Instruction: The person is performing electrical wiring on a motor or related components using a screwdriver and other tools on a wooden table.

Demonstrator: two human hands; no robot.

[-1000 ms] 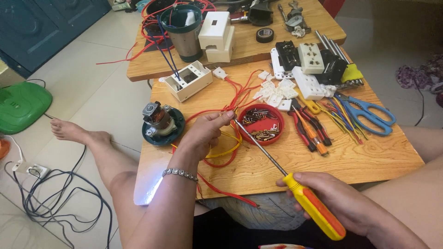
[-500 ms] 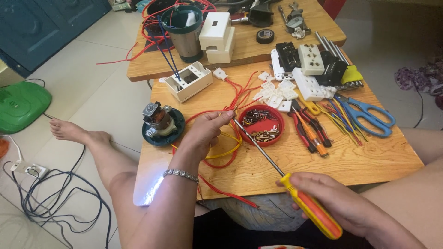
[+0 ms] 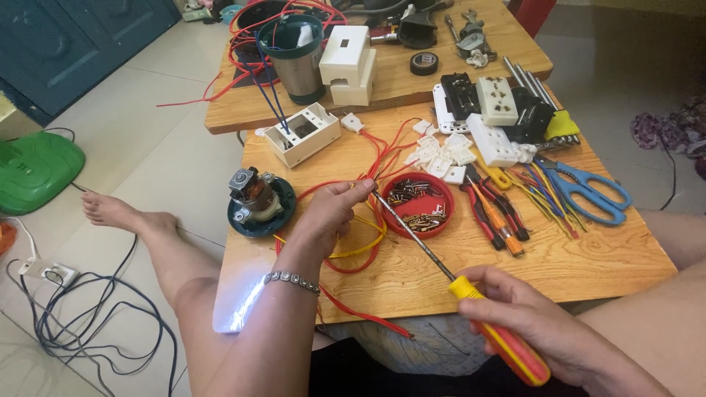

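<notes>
Yellow-handled screwdriver, gripped by the right hand, slants up-left; its tip meets red wires pinched in the left hand.

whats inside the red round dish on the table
The shallow red round dish holds loose small dark and brassy screws; the long screwdriver shaft crosses over it, covering some of them.

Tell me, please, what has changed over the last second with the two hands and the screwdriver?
Very little. The right hand has slid slightly down and toward the person while keeping its grip on the yellow and red screwdriver, whose tip remains at the left hand's fingertips. The left hand stays pinched on the red wires beside the red bowl of screws. Nothing was picked up or let go; the motor, scissors and white sockets lie unmoved.
</notes>
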